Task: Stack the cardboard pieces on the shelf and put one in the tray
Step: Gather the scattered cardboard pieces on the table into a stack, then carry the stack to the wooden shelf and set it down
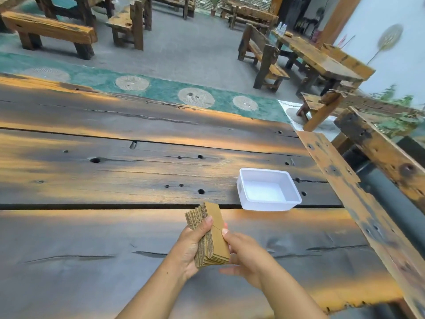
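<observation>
A stack of several brown corrugated cardboard pieces (212,240) is held upright-tilted just above the dark wooden table (115,171). My left hand (190,245) grips the stack from the left, thumb on its front face. My right hand (241,252) touches the stack's right side, thumb on the top piece. A white plastic tray (243,199) stands on the table to the upper right of the stack, a short way off, with nothing in it.
The table's right edge is a worn orange plank (340,187); beyond it lie a dark pipe and another plank. Wooden benches and tables (264,56) stand on the grey floor behind. A green patterned runner (161,88) lies past the table's far edge.
</observation>
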Demonstrator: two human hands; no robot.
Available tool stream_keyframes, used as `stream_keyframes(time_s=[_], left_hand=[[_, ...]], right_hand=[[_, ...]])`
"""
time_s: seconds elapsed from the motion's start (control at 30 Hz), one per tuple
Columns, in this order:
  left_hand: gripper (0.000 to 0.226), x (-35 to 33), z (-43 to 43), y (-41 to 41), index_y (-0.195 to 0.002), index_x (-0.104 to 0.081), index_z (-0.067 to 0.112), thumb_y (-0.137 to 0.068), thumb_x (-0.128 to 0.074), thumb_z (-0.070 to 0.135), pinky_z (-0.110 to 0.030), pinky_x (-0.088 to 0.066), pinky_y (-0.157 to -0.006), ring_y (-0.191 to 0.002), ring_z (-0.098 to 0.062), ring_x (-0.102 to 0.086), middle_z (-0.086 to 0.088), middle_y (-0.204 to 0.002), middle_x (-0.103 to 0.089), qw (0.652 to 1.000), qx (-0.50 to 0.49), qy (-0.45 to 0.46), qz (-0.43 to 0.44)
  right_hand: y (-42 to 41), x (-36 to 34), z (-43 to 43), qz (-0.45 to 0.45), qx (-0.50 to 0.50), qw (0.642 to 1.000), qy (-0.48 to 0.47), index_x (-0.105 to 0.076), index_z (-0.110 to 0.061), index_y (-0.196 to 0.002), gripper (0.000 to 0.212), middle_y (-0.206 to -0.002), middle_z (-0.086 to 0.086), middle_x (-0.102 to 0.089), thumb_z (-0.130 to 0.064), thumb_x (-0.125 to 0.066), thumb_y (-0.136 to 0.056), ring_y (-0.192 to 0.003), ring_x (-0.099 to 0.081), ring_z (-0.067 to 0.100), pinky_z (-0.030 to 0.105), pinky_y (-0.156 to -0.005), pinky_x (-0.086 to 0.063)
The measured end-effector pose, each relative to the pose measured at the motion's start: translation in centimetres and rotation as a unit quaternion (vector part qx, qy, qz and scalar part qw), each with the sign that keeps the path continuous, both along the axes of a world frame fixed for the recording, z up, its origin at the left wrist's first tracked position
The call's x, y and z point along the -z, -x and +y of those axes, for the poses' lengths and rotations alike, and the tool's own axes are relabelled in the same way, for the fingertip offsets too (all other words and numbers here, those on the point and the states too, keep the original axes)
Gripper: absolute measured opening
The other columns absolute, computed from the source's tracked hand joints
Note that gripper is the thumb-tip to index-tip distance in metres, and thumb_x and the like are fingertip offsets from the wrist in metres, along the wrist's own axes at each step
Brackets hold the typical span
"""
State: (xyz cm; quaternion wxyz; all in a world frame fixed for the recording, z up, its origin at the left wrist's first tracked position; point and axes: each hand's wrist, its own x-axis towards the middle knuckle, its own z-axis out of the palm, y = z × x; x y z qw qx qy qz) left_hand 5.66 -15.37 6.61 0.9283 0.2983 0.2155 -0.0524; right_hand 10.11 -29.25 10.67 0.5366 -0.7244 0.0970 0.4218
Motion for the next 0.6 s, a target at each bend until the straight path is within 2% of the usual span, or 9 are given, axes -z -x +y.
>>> stream_keyframes(time_s=[0.1,0.2,0.3,0.37,0.47,0.5,0.6], left_hand=[[0.043,-0.5,-1.3,-0.7,-0.107,-0.067,-0.009,-0.075,-0.071,0.019,-0.043,-0.063,-0.064,-0.069,-0.029,-0.074,-0.024,-0.089,-0.073,1.0,-0.007,-0.017,0.003],[0.055,-1.2,-3.4,-1.1,-0.115,-0.061,-0.012,-0.072,-0.083,0.014,-0.039,-0.062,-0.064,-0.07,-0.029,-0.071,-0.026,-0.089,-0.067,0.998,0.013,-0.055,-0.018],[0.076,-1.6,-5.8,-1.5,-0.119,-0.058,-0.009,-0.058,-0.091,0.02,-0.049,-0.057,-0.082,-0.088,-0.035,-0.067,-0.026,-0.099,-0.067,0.989,0.017,-0.137,-0.046],[0.081,-2.1,-7.8,-1.8,-0.116,-0.062,-0.002,-0.049,-0.095,0.031,-0.052,-0.054,-0.087,-0.093,-0.036,-0.066,-0.021,-0.1,-0.07,0.981,0.023,-0.179,-0.077],[0.062,-3.0,-11.5,-2.4,-0.107,-0.071,0.025,-0.052,-0.095,0.035,-0.049,-0.055,-0.084,-0.09,-0.027,-0.067,-0.008,-0.093,-0.072,0.972,0.056,-0.195,-0.12],[0.061,-3.4,-13.0,-2.5,-0.109,-0.07,0.027,-0.053,-0.094,0.034,-0.048,-0.054,-0.084,-0.09,-0.026,-0.066,-0.008,-0.094,-0.071,0.97,0.075,-0.189,-0.131],[0.08,-5.3,-18.2,-3.2,-0.114,-0.067,0.01,-0.048,-0.095,0.046,-0.047,-0.052,-0.091,-0.098,-0.031,-0.066,-0.016,-0.103,-0.071,0.961,0.145,-0.186,-0.146]], right_hand=[[1.7,0.5,-0.9,0.077,0.074,0.992,-0.074,-0.068,-0.015,-0.119,0.05,-0.106,0.016,-0.077,-0.055,-0.049,-0.095,-0.092,-0.075,0.033,0.044,-0.076,-0.061],[2.7,0.6,-2.6,0.125,0.13,0.973,-0.142,-0.064,-0.01,-0.124,0.059,-0.112,0.028,-0.072,-0.054,-0.057,-0.084,-0.097,-0.073,0.038,0.046,-0.083,-0.059],[2.9,0.2,-5.2,0.127,0.154,0.966,-0.163,-0.065,-0.011,-0.124,0.064,-0.116,0.024,-0.072,-0.053,-0.059,-0.076,-0.103,-0.072,0.035,0.043,-0.088,-0.056],[3.0,-0.1,-7.2,0.123,0.183,0.958,-0.183,-0.066,-0.012,-0.122,0.061,-0.112,0.019,-0.074,-0.051,-0.06,-0.076,-0.093,-0.074,0.03,0.041,-0.084,-0.055],[3.0,-0.3,-10.7,0.113,0.255,0.931,-0.234,-0.065,-0.015,-0.125,0.055,-0.106,0.015,-0.075,-0.045,-0.063,-0.079,-0.082,-0.074,0.027,0.041,-0.083,-0.052],[3.1,-0.4,-12.1,0.106,0.276,0.921,-0.255,-0.065,-0.016,-0.124,0.053,-0.102,0.013,-0.076,-0.043,-0.064,-0.078,-0.078,-0.074,0.026,0.04,-0.08,-0.051],[2.8,-0.4,-17.9,0.077,0.33,0.887,-0.312,-0.066,-0.012,-0.116,0.045,-0.095,0.017,-0.076,-0.036,-0.066,-0.078,-0.074,-0.072,0.028,0.038,-0.071,-0.054]])
